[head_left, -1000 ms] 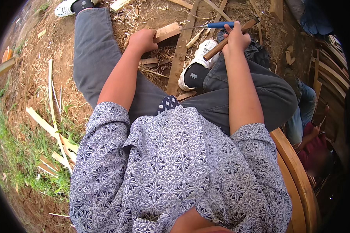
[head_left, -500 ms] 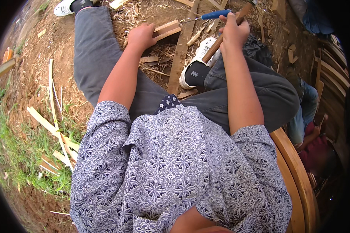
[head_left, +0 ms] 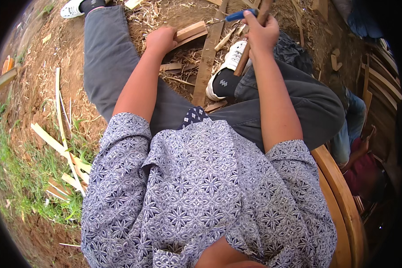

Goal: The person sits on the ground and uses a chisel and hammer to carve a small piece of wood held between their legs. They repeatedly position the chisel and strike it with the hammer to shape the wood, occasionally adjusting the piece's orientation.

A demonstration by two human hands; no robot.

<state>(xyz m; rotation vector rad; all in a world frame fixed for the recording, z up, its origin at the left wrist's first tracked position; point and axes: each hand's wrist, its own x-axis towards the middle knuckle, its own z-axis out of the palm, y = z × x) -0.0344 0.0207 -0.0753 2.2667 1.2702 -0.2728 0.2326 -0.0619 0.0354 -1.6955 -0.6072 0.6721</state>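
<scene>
My left hand (head_left: 161, 40) is closed round the near end of a short wooden block (head_left: 191, 33) with a lengthwise groove or split, held low above the shavings. In my right hand (head_left: 262, 35) are two things. One is a blue-handled screwdriver (head_left: 240, 16), whose thin metal shaft points left to the block's right end; whether the tip touches the wood I cannot tell. The other is a brown wooden tool handle (head_left: 243, 62), slanting through the same grip; its upper end is cut off by the picture's edge.
A flat wooden board (head_left: 206, 67) lies on the ground between my legs, beside my white shoe (head_left: 233, 56). Wood shavings cover the soil. Long strips (head_left: 53, 137) lie on grass at left. Curved timber (head_left: 339, 196) stands at lower right, with another person (head_left: 361, 172) beyond.
My right hand has shifted slightly left and down, bringing the screwdriver and wooden handle with it. The handle stands a little steeper. My left hand and the block have barely moved.
</scene>
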